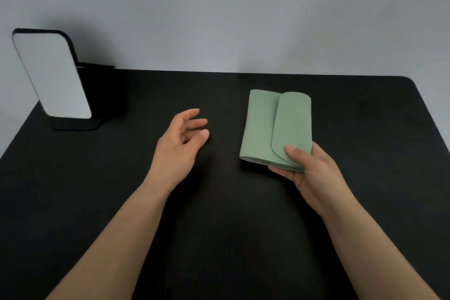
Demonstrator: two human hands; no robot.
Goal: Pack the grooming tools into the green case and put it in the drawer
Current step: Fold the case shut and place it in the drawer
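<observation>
Over the black table (219,238), the right hand (314,178) pinches the closed, soft sage-green flap case (265,126) by its near corner; the left hand (180,143) hovers, fingers loose, holding nothing. Packing looks finished, no tools visible. Next comes the drawer, out of view.

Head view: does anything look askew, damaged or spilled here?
Nothing stands out. The green case is folded shut and intact, its near corner in the right hand; the left hand hovers open, and the mirror stands upright.

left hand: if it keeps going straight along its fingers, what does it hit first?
Probably the green case. The left hand is open, its fingers pointing right and slightly away, with bare black table between. The right hand holds the case; depth is unclear, so the fingers might pass it.
</observation>
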